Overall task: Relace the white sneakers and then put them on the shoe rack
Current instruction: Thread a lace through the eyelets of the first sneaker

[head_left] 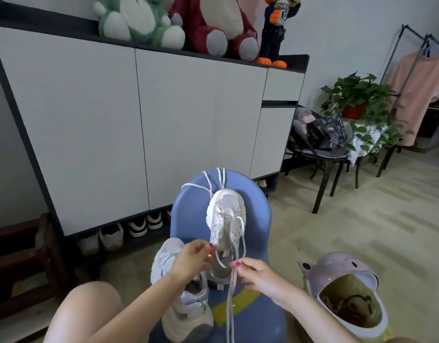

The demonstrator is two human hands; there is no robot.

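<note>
The blue stool [186, 201] stands right in front of my knees, and everything else I place by it. Behind it runs the long white cabinet [89, 120], with pairs of shoes [129, 229] tucked in the gap under its doors, to the stool's left rear. On the cabinet top sit a green plush toy [136, 18], a red plush toy [213, 26] and a block figure [275, 28]. To the stool's right, on the floor beside it, is a pink bin [342, 288] with its mouth tipped toward me. Farther right and back are a dark chair [322, 154] holding a bag, a potted plant [357, 100], and a clothes rack [416, 70] with a pink garment. One white sneaker [226, 219] lies on the stool seat, toe pointing away from me; its lace [229, 300] is threaded only partway, and a second loose lace [208, 186] trails over the stool's far edge past the toe. The other sneaker [169, 258] leans at the stool's left edge, partly hidden behind my left wrist and forearm. My left hand [191, 256] reaches in from the lower left, thumb and forefinger pinching the lace near the sneaker's tongue. My right hand [255, 271] comes from the lower right, fingers curled, pinching the same lace by the heel opening, and the rest of it hangs straight down toward me.
</note>
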